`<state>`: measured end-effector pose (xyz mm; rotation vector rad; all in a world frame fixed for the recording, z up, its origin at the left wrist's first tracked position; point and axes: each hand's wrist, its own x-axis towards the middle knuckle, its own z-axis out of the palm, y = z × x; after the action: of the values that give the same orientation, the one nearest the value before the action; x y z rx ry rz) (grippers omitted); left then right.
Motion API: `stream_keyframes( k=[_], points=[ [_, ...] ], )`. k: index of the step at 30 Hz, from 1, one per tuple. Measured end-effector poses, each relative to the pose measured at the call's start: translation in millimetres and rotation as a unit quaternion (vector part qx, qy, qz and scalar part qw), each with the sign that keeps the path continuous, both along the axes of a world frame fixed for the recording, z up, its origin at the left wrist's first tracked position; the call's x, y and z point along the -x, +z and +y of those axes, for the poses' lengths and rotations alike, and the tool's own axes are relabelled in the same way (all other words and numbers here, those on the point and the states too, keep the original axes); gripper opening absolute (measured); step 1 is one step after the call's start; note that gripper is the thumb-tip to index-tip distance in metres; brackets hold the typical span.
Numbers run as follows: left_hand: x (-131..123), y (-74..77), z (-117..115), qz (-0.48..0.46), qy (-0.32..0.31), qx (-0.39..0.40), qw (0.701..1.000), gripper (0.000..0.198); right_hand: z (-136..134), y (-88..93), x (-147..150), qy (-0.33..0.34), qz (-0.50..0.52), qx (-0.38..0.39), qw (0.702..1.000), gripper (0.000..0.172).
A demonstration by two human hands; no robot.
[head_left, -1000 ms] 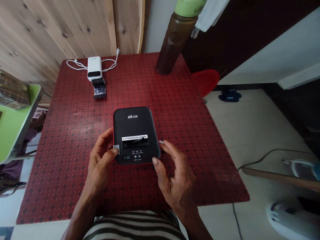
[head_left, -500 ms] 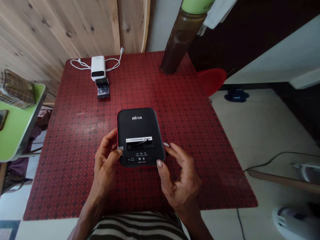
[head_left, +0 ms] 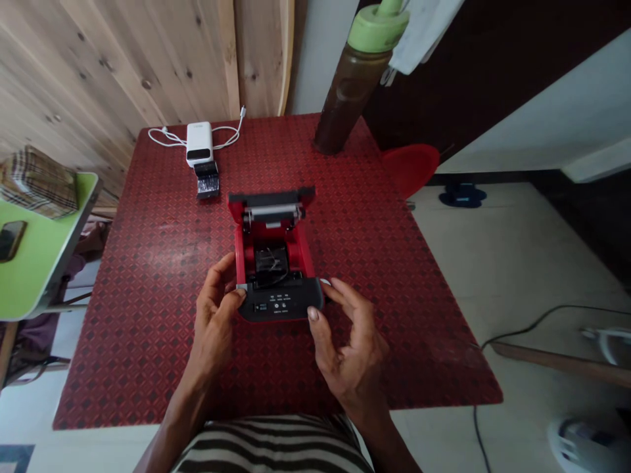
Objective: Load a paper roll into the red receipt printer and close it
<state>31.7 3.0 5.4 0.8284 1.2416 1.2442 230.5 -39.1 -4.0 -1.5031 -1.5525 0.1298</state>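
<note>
A black and red label printer (head_left: 274, 263) sits in the middle of the red patterned table (head_left: 148, 276). Its lid (head_left: 272, 197) stands swung up at the back, showing the red inner bay. My left hand (head_left: 215, 322) grips the printer's front left corner, thumb on a small grey latch. My right hand (head_left: 345, 341) holds the front right corner, thumb on the front edge and fingers curled along the side.
A white power bank (head_left: 199, 143) with a white cable and a small black device (head_left: 207, 180) lie at the table's far left. A tall brown bottle (head_left: 351, 85) with a green cap stands at the far edge. A green side table (head_left: 34, 256) is at left, a red stool (head_left: 411, 167) at right.
The printer's lid, shut in the earlier frames, has sprung up and back, exposing the red interior. Both hands stay at the front corners.
</note>
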Motion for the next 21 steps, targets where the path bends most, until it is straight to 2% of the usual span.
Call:
stream_keyframes(
  k=[3,6,9,11,13,16,19,21],
  points=[
    [3,-2.8,-2,0.027,-0.005,-0.005,1.000,0.052,0,5.4,-3,0.005,-0.013,-0.005,1.000,0.044],
    [5,-4.3,-3,0.033,-0.013,-0.009,0.999,0.052,6,22.4,-11,0.017,-0.050,-0.004,0.999,0.035],
    [6,-6.5,-3,0.022,-0.021,-0.024,0.999,0.054,27,44.2,-17,0.055,-0.084,-0.028,0.995,0.028],
    [7,-8.4,-3,0.019,-0.026,-0.040,0.999,0.055,49,55.5,-17,0.112,-0.113,-0.026,0.987,0.033],
    [8,-9.6,-2,0.021,-0.032,-0.056,0.998,0.055,74,62.3,-11,0.185,-0.165,0.031,0.968,0.037],
    [8,-8.1,-1,0.034,-0.034,-0.070,0.996,0.056,105,66.3,5,0.261,-0.258,0.140,0.919,0.028],
    [7,-4.0,-1,0.040,-0.036,-0.063,0.997,0.058,121,66.2,22,0.286,-0.317,0.193,0.883,0.020],
    [6,-1.8,-1,0.037,-0.035,-0.053,0.997,0.059,126,64.7,29,0.282,-0.331,0.194,0.879,0.023]
  ],
)
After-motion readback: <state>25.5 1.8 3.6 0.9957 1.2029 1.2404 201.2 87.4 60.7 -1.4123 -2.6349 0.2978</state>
